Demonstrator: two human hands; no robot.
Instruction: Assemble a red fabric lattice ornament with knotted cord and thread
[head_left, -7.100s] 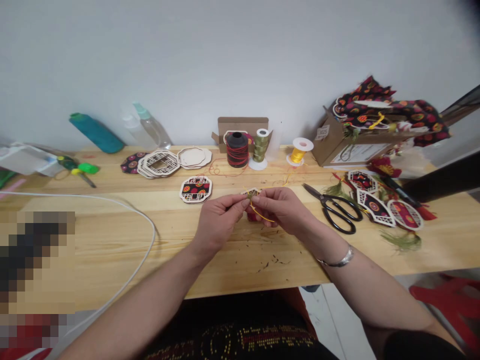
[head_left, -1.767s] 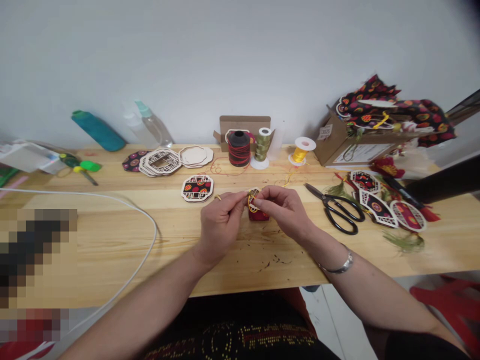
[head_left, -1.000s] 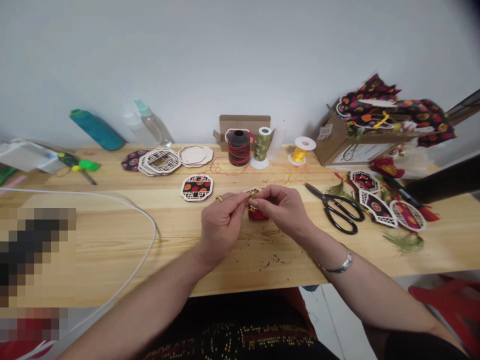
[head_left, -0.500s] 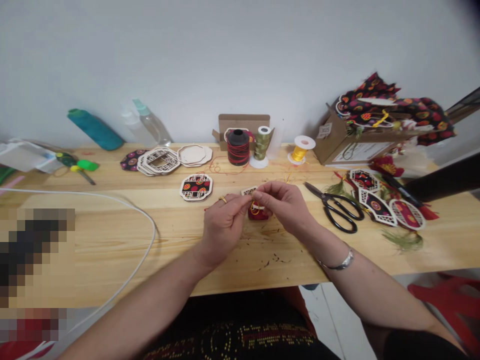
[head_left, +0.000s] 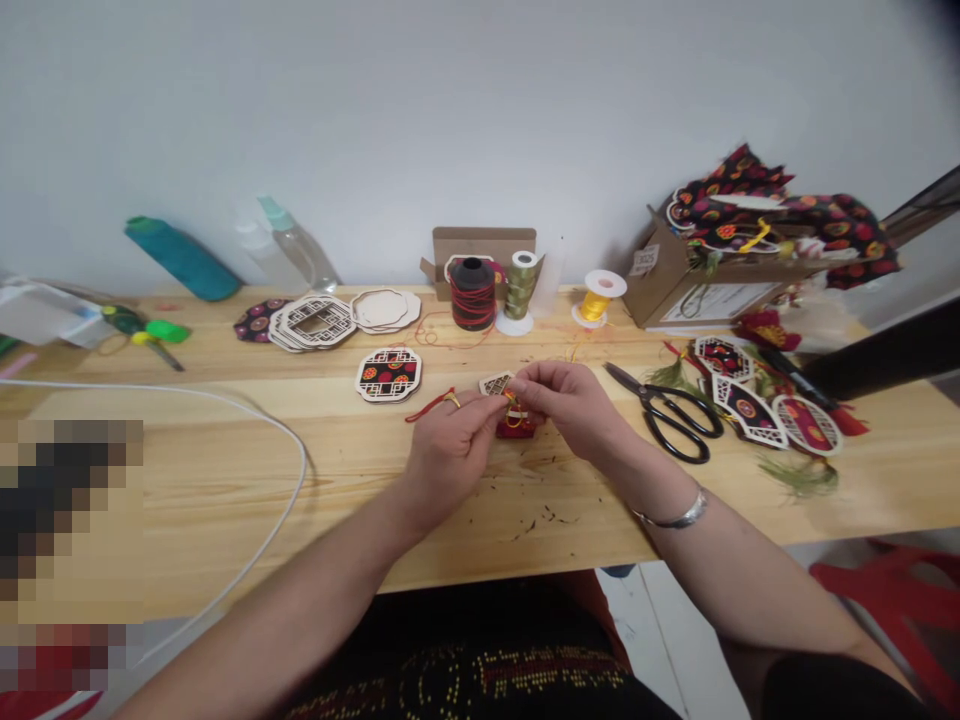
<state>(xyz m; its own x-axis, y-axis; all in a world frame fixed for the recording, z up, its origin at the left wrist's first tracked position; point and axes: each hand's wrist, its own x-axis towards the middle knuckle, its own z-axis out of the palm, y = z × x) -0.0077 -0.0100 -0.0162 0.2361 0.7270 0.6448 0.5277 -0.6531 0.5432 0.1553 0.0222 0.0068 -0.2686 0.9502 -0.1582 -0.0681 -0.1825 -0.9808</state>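
Note:
My left hand [head_left: 454, 445] and my right hand [head_left: 570, 405] meet above the middle of the table, thumbs and fingertips pinched together. Between them is a yellow cord [head_left: 513, 409], looped at a small pendant [head_left: 516, 429] of red fabric with a pale, cut-out wooden frame. Fingers cover much of this pendant. A red cord [head_left: 432, 405] sticks out to the left past the ringed finger of my left hand. Left of the hands lies an eight-sided wooden-framed ornament [head_left: 388, 375] with black and red patterned fabric. Black-handled scissors [head_left: 679, 410] lie to the right of my right hand.
Along the wall stand spools of red thread [head_left: 473, 295], green ribbon [head_left: 519, 290] and yellow cord [head_left: 598, 298]. Wooden frames [head_left: 311, 322] are stacked to the left. Finished-looking pendants [head_left: 748, 412] and a cardboard box [head_left: 697, 290] are at right. A white cable [head_left: 300, 470] crosses the left side.
The camera view has shifted slightly. More of the red cord now shows left of my left hand. Both hands keep their pinch at nearly the same spot.

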